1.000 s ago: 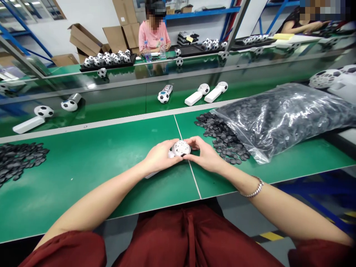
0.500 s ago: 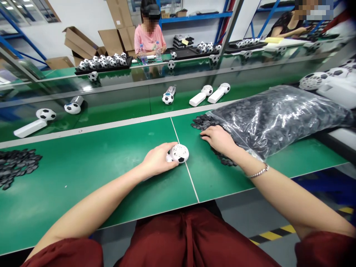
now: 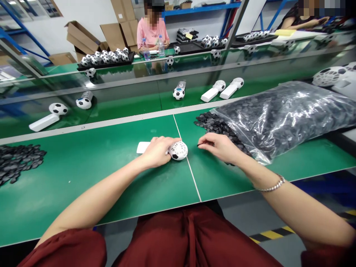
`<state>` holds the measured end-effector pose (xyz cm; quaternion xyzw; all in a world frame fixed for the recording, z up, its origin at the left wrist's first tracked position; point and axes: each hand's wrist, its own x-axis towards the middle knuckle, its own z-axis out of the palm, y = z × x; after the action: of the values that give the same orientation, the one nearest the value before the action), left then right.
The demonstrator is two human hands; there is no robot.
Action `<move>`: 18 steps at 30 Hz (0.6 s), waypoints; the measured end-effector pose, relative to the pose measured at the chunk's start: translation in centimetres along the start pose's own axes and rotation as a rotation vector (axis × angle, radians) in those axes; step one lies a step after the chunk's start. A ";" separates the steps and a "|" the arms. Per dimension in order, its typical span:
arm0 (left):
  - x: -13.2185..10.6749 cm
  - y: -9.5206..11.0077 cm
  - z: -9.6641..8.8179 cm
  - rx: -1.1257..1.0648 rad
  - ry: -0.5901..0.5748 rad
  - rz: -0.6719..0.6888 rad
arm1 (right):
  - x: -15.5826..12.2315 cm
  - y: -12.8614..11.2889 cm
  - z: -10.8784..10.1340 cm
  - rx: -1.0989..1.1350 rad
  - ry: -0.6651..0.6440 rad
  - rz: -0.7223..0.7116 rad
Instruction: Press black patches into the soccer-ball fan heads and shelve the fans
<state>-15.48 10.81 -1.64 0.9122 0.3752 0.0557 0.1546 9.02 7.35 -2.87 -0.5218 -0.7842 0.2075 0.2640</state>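
My left hand (image 3: pixel 159 151) is wrapped round a white football-patterned handheld fan (image 3: pixel 178 151), whose round head faces up with open cut-outs and a black patch at its front. The fan's pale handle pokes out to the left behind the fingers. Just right of the fan, my right hand (image 3: pixel 218 146) pinches a small black piece (image 3: pixel 198 145) between thumb and fingertips. Behind that hand, a heap of black pieces (image 3: pixel 213 122) spills from a clear plastic bag (image 3: pixel 278 115) full of them.
Another pile of black pieces (image 3: pixel 20 159) lies at the far left of the green table (image 3: pixel 111 185). On the belt beyond the pale rail stand several football-headed fans (image 3: pixel 178 92). Across the line, a person in pink (image 3: pixel 152 31) sits near a tray (image 3: pixel 105 63) of football heads.
My right hand has drawn back from the heap toward the fan, now with a black piece in its fingertips. The left hand has turned the fan slightly, and its handle has come into view.
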 end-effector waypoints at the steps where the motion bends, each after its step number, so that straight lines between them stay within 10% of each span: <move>1: 0.0 0.0 0.0 0.007 0.000 0.000 | -0.3 -0.9 0.3 0.037 -0.005 -0.056; 18: -0.2 2.3 0.6 -0.017 0.127 -0.140 | 0.2 -2.2 3.4 0.271 0.049 -0.155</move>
<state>-13.94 8.97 -1.44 0.8770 0.4467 0.1058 0.1419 5.29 6.55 -4.12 -0.4242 -0.7802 0.2776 0.3664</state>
